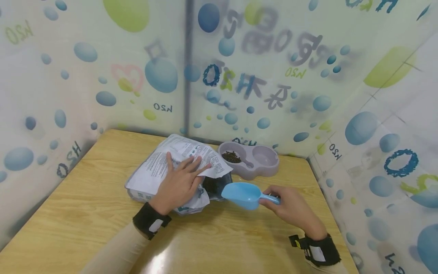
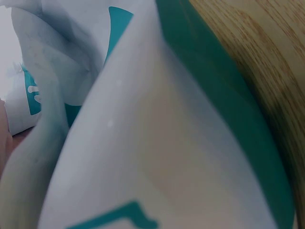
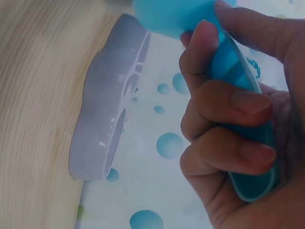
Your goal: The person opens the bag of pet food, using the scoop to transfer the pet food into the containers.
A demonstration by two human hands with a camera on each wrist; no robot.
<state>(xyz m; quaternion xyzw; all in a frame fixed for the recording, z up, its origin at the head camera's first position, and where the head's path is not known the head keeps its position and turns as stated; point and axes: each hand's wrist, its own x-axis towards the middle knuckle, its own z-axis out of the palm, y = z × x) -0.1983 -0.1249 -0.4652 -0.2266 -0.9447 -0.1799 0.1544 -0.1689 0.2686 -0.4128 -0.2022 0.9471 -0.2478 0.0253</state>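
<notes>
A white bag with printed text [image 1: 148, 175] lies on its side on the table. My left hand [image 1: 178, 186] rests on top of it, fingers spread and mostly straight. Dark contents show in the bag's torn mouth [image 1: 210, 184], which faces right. White and green bag film [image 2: 143, 119] fills most of the left wrist view. With curled fingers, my right hand [image 1: 289, 205] grips the handle of a light blue scoop [image 1: 241, 194], held just right of the bag mouth. The right wrist view shows those fingers wrapped round the handle [image 3: 252, 183].
Behind the scoop stands a grey double pet bowl [image 1: 251, 173]. Brown kibble [image 1: 231, 156] lies in its left basin; the right basin [image 1: 265, 156] shows bare. Bubble-patterned sheets [image 1: 137, 95] enclose the wooden table [image 1: 219, 243] at the back and sides.
</notes>
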